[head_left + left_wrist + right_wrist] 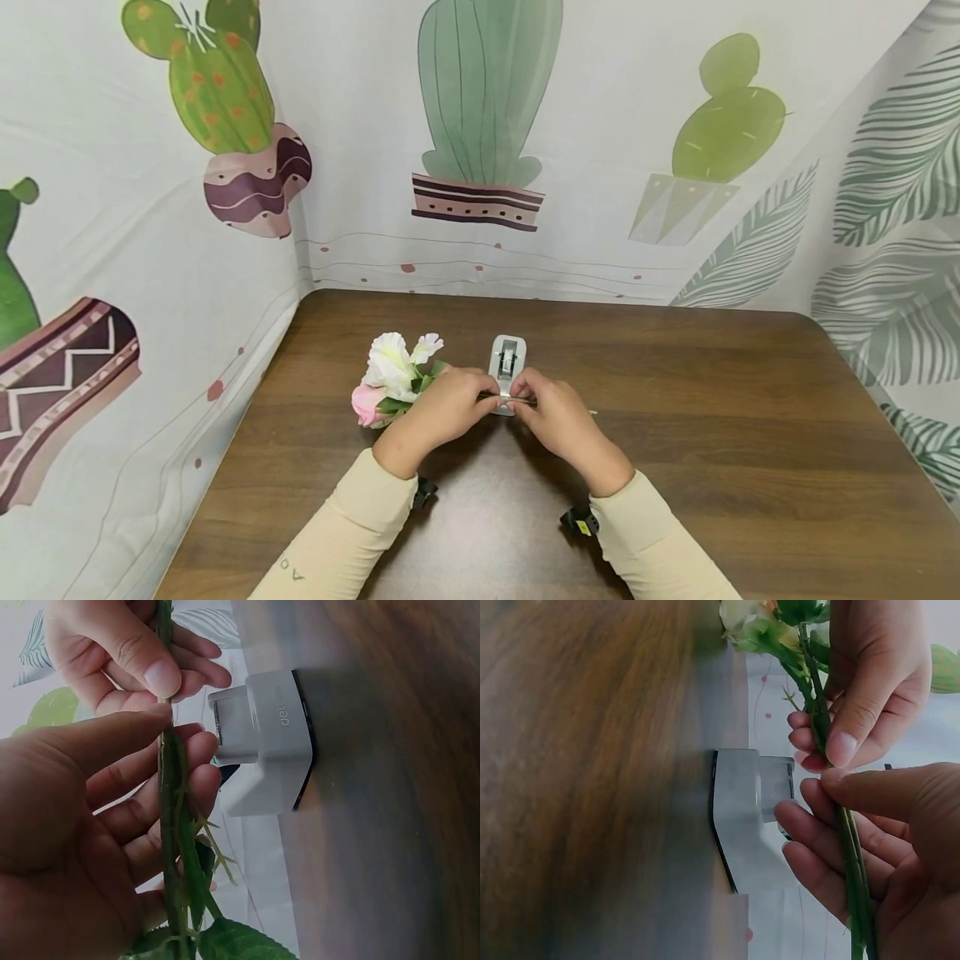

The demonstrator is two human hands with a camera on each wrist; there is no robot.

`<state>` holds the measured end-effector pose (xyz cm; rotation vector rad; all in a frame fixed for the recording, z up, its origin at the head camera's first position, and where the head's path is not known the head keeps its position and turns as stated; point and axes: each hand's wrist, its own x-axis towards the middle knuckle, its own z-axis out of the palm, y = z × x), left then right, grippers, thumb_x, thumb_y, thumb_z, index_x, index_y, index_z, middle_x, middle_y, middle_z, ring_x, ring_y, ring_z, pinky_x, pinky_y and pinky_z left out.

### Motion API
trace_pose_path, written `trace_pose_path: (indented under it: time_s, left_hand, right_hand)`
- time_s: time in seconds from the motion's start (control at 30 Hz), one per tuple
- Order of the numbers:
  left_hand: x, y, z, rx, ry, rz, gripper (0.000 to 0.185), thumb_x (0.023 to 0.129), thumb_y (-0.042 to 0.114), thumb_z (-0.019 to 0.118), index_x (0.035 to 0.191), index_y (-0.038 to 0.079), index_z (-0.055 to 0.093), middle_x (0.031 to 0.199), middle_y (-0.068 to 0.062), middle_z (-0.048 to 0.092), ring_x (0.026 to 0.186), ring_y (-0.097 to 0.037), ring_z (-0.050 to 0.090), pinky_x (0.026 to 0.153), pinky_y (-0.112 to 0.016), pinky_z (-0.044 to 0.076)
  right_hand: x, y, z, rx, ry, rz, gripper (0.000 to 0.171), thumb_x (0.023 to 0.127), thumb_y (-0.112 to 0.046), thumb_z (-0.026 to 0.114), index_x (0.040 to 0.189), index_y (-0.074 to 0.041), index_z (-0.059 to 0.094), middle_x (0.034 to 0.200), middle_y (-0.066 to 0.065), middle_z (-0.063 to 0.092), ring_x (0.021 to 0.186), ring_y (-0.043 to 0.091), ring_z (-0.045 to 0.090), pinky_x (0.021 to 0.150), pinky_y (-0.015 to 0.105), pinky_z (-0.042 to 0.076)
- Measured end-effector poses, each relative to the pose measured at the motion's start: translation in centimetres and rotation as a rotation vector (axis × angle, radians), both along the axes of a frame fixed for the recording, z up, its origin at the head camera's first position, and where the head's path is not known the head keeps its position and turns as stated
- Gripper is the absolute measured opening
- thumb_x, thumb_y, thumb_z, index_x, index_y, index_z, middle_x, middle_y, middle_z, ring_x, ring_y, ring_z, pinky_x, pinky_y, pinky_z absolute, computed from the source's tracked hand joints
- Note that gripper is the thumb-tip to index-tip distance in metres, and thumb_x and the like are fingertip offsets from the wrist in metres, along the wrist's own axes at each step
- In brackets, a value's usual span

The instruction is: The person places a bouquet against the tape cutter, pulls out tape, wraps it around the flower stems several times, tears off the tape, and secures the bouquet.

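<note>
Overhead first, from the head camera: left hand and right hand brought close together above the brown table, thumbs nearly meeting, both pinched on a bunch of green stems held level. White and pink flowers jutting out past the left hand, toward the cactus-print cloth. Small white tape dispenser standing on the table just behind the fingertips. Thin stem end poking out to the right beyond the right hand. Cream sleeves on both forearms.

Next, from the left wrist: left hand curled round the stems, thumb laid on top, fingers cupped beneath. Right hand pinched on the same stems farther along, thumb tip pressed to them and almost touching the left thumb. Tape dispenser just beside the fingers, base on the table. Leaves at the lower edge.

Lastly, from the right wrist: right hand wrapped about the stems, thumb over them. Left hand clamped on the stems nearer the blooms, thumb tip down against them. Tape dispenser close under the fingers of both hands, whether touched or not impossible to tell.
</note>
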<state>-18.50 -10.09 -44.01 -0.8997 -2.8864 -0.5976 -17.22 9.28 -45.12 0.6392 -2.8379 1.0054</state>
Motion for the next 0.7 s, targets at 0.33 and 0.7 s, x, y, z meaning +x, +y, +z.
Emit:
trace_pose_path:
  time_s: [0.33, 0.7]
  left_hand:
    - [0.02, -0.16, -0.08, 0.004, 0.021, 0.032, 0.011, 0.090, 0.026, 0.075, 0.083, 0.019, 0.073, 0.078, 0.007, 0.073, 0.072, -0.014, 0.069, 0.080, -0.041, 0.049]
    - [0.04, -0.16, -0.14, 0.024, -0.046, 0.046, 0.011, 0.090, 0.024, 0.076, 0.083, 0.018, 0.070, 0.075, 0.008, 0.071, 0.069, -0.012, 0.065, 0.089, -0.040, 0.048]
  right_hand:
    - [-0.03, -0.10, -0.36, 0.058, -0.021, 0.065, 0.006, 0.094, -0.015, 0.072, 0.099, -0.012, 0.070, 0.097, 0.002, 0.074, 0.090, 0.016, 0.070, 0.081, 0.035, 0.056]
    - [0.10, 0.04, -0.29, 0.069, 0.013, 0.085, 0.006, 0.092, -0.012, 0.072, 0.096, -0.014, 0.068, 0.091, 0.000, 0.076, 0.081, 0.012, 0.068, 0.073, 0.031, 0.054]
